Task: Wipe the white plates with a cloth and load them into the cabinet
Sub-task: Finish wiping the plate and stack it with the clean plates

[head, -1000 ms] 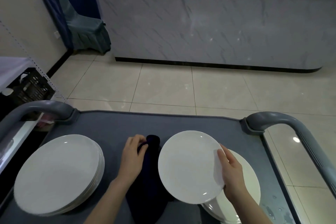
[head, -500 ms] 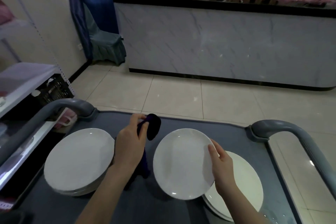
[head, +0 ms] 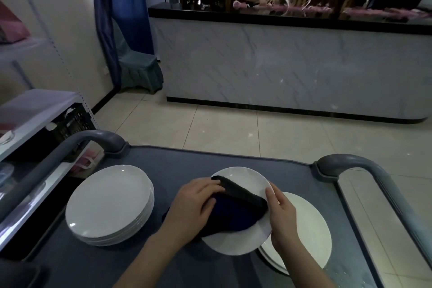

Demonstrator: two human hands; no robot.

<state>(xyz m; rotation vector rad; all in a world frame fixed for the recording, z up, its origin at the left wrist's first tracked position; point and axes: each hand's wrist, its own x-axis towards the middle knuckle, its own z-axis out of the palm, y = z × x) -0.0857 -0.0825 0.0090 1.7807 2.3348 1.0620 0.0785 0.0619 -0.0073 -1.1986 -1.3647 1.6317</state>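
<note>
My right hand (head: 281,213) grips the right rim of a white plate (head: 243,179), holding it above the grey cart top (head: 187,161). My left hand (head: 195,203) presses a dark blue cloth (head: 236,208) flat on that plate's face, covering its middle. Under the held plate, at the right, lies a low stack of white plates (head: 308,229). A taller stack of white plates (head: 109,203) sits on the cart's left side.
Grey cart handles curve up at the left (head: 93,138) and right (head: 355,163). A white shelf unit (head: 35,105) with a black crate (head: 70,124) stands at the left. Beyond the tiled floor runs a marble counter (head: 280,65) with a person behind it.
My left hand has lifted the cloth from the cart and brought it right onto the held plate. The view has tilted upward, showing more of the room.
</note>
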